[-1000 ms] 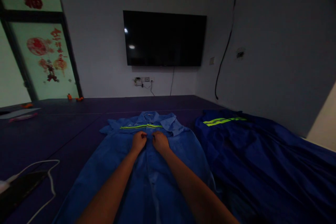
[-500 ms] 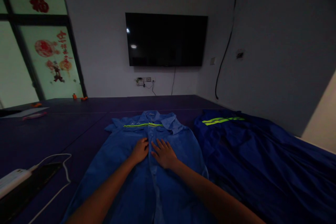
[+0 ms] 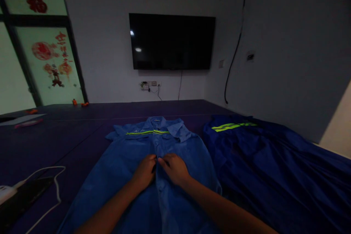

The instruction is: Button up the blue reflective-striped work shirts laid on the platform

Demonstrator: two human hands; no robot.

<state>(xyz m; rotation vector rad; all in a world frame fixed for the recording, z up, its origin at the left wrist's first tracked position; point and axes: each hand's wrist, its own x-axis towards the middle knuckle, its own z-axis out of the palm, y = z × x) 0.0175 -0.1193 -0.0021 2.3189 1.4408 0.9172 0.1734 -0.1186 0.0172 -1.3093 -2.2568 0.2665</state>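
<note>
A light blue work shirt point(image 3: 128, 161) with a yellow reflective stripe lies flat, front up, on a dark purple surface point(image 3: 82, 124), collar away from me. My left hand point(image 3: 145, 170) and my right hand point(image 3: 174, 168) meet at the shirt's front opening, about the middle of the chest. Both hands have their fingers curled and pinched on the placket fabric. The room is dim, so small details such as buttons are hard to see.
A darker blue garment point(image 3: 263, 157) with a reflective stripe is spread out to the right. A white cable and a dark device point(image 3: 27, 193) lie at the left near edge. A television point(image 3: 171, 42) hangs on the far wall, and a decorated glass door point(image 3: 46, 65) stands at the left.
My hands have moved down the shirt's front toward me, from just under the collar to mid-chest. They lay flat half a second ago and are now pinched on the fabric.
</note>
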